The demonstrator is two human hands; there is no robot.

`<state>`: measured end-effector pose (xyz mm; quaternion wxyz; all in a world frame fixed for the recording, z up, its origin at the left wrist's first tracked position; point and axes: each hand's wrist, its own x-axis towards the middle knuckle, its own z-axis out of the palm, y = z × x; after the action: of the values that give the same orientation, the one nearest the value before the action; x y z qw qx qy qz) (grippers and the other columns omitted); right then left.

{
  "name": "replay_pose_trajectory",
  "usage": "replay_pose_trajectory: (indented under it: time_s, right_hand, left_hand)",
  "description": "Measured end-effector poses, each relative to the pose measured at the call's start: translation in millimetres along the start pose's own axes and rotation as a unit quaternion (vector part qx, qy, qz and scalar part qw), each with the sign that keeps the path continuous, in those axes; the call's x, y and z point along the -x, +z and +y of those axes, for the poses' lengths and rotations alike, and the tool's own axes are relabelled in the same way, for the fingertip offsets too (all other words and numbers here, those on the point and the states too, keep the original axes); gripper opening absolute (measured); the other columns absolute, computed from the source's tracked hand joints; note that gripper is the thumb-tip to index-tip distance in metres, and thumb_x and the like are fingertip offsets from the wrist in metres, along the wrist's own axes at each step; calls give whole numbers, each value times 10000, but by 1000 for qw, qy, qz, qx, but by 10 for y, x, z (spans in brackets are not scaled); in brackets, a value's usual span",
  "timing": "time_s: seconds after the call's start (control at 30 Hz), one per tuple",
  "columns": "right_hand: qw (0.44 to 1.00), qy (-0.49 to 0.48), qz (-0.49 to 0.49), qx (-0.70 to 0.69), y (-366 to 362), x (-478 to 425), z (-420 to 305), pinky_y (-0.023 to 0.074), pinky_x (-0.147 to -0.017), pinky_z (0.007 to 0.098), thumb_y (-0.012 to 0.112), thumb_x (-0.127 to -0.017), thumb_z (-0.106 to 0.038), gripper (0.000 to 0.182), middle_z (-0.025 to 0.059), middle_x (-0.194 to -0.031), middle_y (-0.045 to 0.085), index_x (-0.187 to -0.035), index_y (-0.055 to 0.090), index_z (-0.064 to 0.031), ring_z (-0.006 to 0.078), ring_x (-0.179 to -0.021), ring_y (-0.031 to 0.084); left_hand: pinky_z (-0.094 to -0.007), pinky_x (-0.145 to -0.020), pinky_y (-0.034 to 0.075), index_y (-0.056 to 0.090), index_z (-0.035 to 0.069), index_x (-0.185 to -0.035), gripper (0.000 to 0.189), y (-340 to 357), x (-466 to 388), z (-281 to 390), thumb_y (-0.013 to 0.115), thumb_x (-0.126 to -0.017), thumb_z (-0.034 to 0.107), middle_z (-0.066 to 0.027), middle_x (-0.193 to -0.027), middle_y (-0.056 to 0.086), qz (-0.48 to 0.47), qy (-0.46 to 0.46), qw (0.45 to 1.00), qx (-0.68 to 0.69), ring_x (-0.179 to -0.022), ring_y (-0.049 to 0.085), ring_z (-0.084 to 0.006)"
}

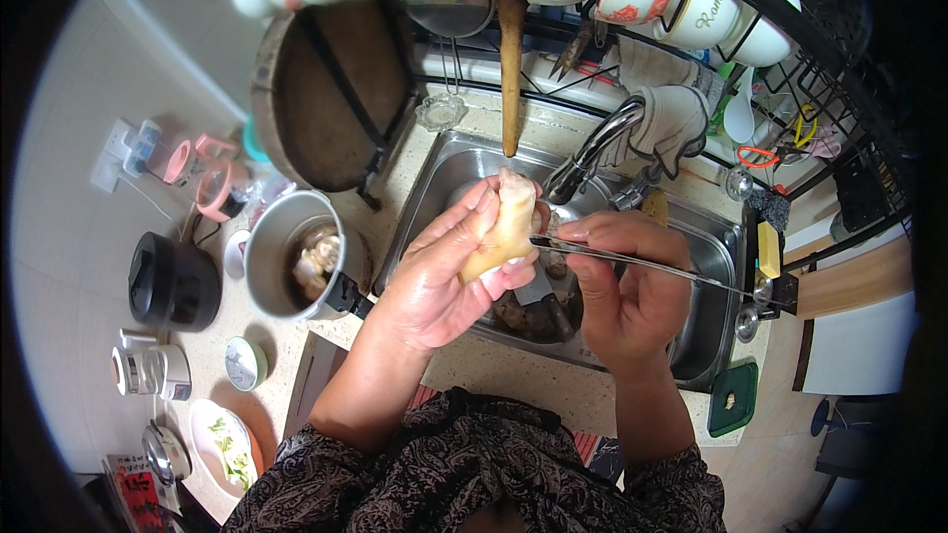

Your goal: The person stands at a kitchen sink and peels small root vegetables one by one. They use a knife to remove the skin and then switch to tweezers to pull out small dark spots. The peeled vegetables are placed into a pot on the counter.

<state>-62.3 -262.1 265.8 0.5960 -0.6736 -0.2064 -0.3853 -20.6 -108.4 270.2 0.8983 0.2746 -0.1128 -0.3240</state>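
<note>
A pale, skin-on piece of raw meat (511, 218), perhaps a trotter piece, is gripped in my left hand (444, 266) above the sink. My right hand (637, 281) pinches long metal tweezers (629, 257), whose tips reach the right side of the meat. Below my hands, the stainless steel sink (463, 152) holds a dark-handled knife (555, 317) with a broad blade and several more pieces of meat (518, 314), partly hidden by my hands.
To the left stands a metal pot (285, 211) with meat pieces inside. A faucet (592, 148) draped with a cloth (670, 122) rises behind the sink. A bowl rack (778, 22) hangs overhead, and a round wooden board (326, 104) leans at the back left.
</note>
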Motion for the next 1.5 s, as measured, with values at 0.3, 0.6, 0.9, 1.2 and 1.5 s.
replay_pose_trajectory:
  time_s: [0.3,0.6,0.9,1.2,1.5]
  right_hand:
    - [998,37,26,-34,-36,36,-34,483,-750,283,650,-789,0,210,126,-895,618,-940,504,7,211,-826,616]
    - [1000,9,7,11,-34,39,4,490,-757,311,667,-782,-30,211,129,-882,633,-936,525,-1,236,-834,625]
    - [1000,0,7,19,-19,46,19,493,-743,318,674,-772,-31,215,128,-857,633,-921,521,-4,241,-807,625]
    - [997,61,49,-28,-31,108,-45,476,-739,278,640,-806,-30,173,120,-900,614,-929,526,13,191,-818,607]
    - [999,31,13,-24,-41,81,-24,481,-760,281,615,-820,-21,222,145,-919,602,-996,487,21,194,-839,604]
  left_hand:
    - [-244,-637,393,462,45,-1188,323,-75,-24,-6,442,-944,255,-85,-1036,536,-17,-11,1000,16,-791,490,-134]
    - [-259,-656,409,423,44,-1222,378,-20,-13,-14,472,-923,270,-105,-1087,512,3,-16,1000,-1,-770,477,-143]
    - [-241,-638,387,467,50,-1186,312,21,1,-36,438,-946,248,-90,-1045,535,3,-5,1000,10,-780,481,-124]
    - [-246,-651,401,462,49,-1191,318,-51,-11,-30,435,-948,251,-91,-1045,534,-20,-11,1000,16,-829,497,-129]
    - [-245,-642,402,457,50,-1193,316,32,5,-51,430,-951,251,-89,-1061,534,13,1,1000,-12,-838,504,-127]
